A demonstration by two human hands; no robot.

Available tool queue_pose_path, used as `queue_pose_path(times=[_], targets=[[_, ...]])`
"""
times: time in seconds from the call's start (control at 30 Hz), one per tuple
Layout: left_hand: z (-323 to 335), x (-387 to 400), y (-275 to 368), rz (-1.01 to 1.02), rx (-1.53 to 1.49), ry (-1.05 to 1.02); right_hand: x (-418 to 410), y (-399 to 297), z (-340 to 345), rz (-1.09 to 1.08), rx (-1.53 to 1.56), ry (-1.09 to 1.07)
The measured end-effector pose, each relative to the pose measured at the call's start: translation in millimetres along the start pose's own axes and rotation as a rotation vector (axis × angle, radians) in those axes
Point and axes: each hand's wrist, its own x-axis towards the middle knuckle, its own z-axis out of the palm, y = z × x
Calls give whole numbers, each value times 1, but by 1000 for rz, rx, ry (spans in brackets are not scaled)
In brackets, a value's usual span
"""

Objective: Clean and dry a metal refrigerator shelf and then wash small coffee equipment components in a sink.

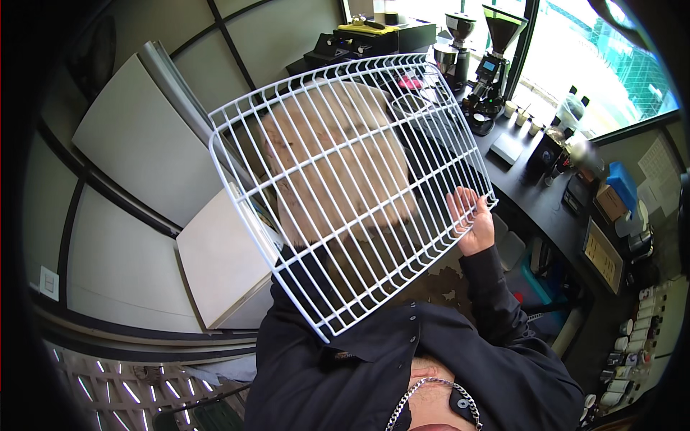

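Note:
A white wire shelf rack is held up at a tilt in front of my chest. My right hand grips its right side near the lower corner, thumb close to the corner wire and fingers along the bars. Behind the bars is a large, stained beige sheet, seemingly cloth, slightly blurred. My left sleeve runs up behind the rack to the lower edge of this sheet. The left hand itself is hidden there, so its hold cannot be seen.
White appliance panels stand on the left, with a lower white box beside the rack. A black counter curves along the right, bearing coffee grinders, cups and a tray. Several jars line the lower right.

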Motion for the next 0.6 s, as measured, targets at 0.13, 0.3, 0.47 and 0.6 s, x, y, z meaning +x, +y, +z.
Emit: queue_pose_path(times=[0.13,0.3,0.47,0.6], targets=[[5,4,4,15,48,-10,-6,23,3,91,36,48],[-3,2,15,10,58,-31,-6,34,8,119,36,-35],[-9,2,17,28,57,-53,-19,32,8,206,29,12],[-10,4,14,24,40,-73,-14,46,7,185,32,-14]])
